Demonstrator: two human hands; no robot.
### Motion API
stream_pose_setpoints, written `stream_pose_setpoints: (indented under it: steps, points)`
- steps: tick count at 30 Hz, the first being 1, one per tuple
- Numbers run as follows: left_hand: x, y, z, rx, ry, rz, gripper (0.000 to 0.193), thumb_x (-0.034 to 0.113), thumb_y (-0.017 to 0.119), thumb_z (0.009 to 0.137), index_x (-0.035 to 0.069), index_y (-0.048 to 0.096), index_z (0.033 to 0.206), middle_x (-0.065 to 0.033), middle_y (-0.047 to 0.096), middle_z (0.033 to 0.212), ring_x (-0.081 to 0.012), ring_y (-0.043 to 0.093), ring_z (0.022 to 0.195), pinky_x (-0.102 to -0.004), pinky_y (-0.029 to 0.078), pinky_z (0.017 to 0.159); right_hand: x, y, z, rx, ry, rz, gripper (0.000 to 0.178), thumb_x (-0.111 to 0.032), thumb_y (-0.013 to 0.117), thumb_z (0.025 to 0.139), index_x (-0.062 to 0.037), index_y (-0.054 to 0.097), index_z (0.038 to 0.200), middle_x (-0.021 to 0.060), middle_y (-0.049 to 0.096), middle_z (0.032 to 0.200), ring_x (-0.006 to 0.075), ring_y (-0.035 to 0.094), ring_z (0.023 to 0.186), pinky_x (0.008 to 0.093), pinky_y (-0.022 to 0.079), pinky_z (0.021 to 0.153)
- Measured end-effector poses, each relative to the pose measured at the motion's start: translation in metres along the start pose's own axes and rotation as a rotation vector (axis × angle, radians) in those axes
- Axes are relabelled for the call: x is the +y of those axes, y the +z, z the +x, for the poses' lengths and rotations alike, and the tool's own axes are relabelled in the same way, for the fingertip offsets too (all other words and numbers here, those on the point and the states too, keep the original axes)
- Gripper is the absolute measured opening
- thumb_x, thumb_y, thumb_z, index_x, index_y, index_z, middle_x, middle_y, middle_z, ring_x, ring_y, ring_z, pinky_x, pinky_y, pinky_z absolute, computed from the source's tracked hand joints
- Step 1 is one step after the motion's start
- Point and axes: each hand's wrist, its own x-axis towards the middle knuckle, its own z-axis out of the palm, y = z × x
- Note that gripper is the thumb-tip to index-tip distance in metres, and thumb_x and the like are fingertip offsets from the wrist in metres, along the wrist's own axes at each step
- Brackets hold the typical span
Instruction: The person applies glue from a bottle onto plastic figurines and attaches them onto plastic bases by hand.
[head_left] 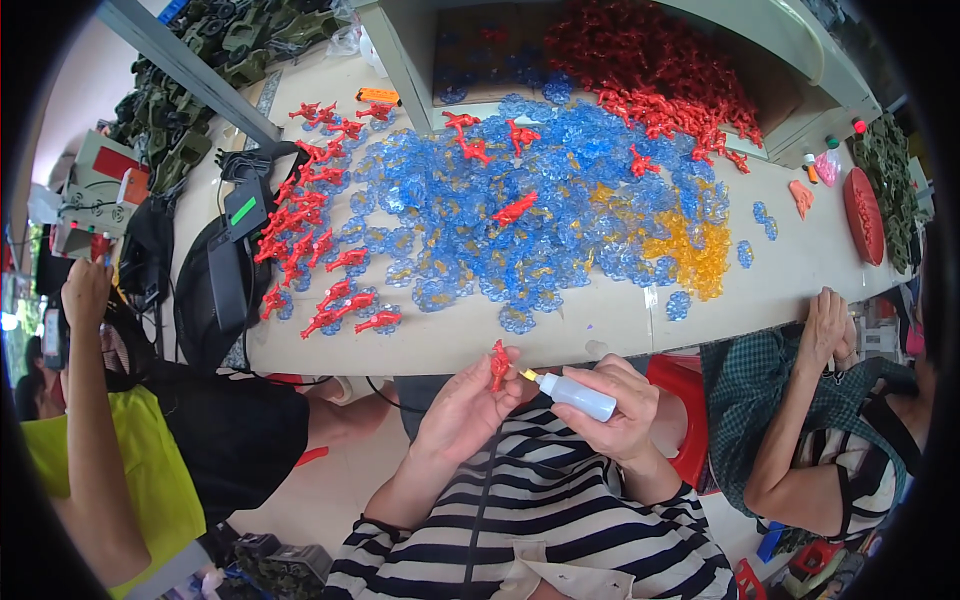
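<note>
Just off the table's near edge, my left hand (460, 405) pinches a small red plastic figure (499, 366) upright between thumb and fingers. My right hand (622, 408) grips a translucent squeeze bottle (583, 397) with a yellow nozzle (530, 375). The nozzle tip points left and is close to the red figure; whether they touch I cannot tell. Beyond my hands spreads a wide heap of clear blue plastic pieces (470, 240), with amber pieces (700, 255) at its right side. Several red figures set on blue pieces (305, 210) stand in rows at the left.
Loose red figures fill an open bin (785, 135) at the back. A black adapter (232, 275) with cables lies at the left, and a red oval dish (863, 215) at the far right. People sit on both sides, a co-worker's hands (826, 330) at the right edge.
</note>
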Motion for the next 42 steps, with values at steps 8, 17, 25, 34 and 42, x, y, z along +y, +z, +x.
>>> stream_pose_setpoints:
  steps: [8, 17, 25, 34, 42]
  points:
    - [0.0, 0.0, 0.0, 0.01, -0.013, 0.002, 0.033, 0.019, 0.049, 0.095, -0.003, 0.049, 0.119, -0.0103, 0.06, 0.098, -0.0188, 0.057, 0.086, -0.0284, 0.048, 0.079, -0.005, -0.005, 0.001, -0.032, 0.012, -0.012, 0.038, -0.005, 0.08, 0.061, 0.003, 0.066, 0.095, 0.011, 0.066, 0.073, 0.0189, 0.055, 0.056, 0.0264, 0.043, 0.052]
    - [-0.001, -0.001, 0.001, 0.012, -0.02, 0.037, 0.035, 0.021, 0.048, 0.095, -0.003, 0.047, 0.12, -0.0086, 0.061, 0.094, -0.0183, 0.058, 0.085, -0.0283, 0.048, 0.077, -0.005, -0.006, 0.0, -0.035, -0.007, -0.035, 0.039, -0.005, 0.08, 0.061, 0.0034, 0.065, 0.096, 0.011, 0.065, 0.071, 0.0197, 0.055, 0.055, 0.0269, 0.042, 0.051]
    - [-0.001, -0.007, 0.002, -0.008, -0.029, 0.004, 0.032, 0.019, 0.049, 0.095, 0.0, 0.049, 0.12, -0.0093, 0.06, 0.102, -0.0184, 0.058, 0.088, -0.0291, 0.049, 0.08, -0.004, -0.006, 0.001, -0.029, -0.009, -0.001, 0.038, -0.005, 0.08, 0.061, 0.0038, 0.065, 0.095, 0.0102, 0.063, 0.067, 0.0187, 0.052, 0.052, 0.0265, 0.041, 0.05]
    - [-0.002, -0.011, 0.003, -0.086, -0.044, -0.035, 0.029, 0.016, 0.05, 0.094, 0.002, 0.051, 0.12, -0.0095, 0.056, 0.116, -0.0193, 0.058, 0.096, -0.0305, 0.049, 0.084, -0.004, -0.004, 0.001, -0.043, 0.003, 0.01, 0.038, -0.005, 0.08, 0.061, 0.0036, 0.066, 0.095, 0.0105, 0.063, 0.067, 0.0185, 0.053, 0.053, 0.0263, 0.041, 0.05]
    - [-0.002, -0.008, 0.003, -0.004, -0.048, -0.001, 0.031, 0.017, 0.053, 0.093, 0.002, 0.051, 0.12, -0.0083, 0.057, 0.109, -0.0174, 0.056, 0.092, -0.0293, 0.048, 0.082, -0.006, -0.008, 0.002, -0.024, 0.021, 0.002, 0.037, -0.005, 0.079, 0.061, 0.0033, 0.066, 0.094, 0.0098, 0.063, 0.069, 0.0189, 0.054, 0.054, 0.0266, 0.041, 0.052]
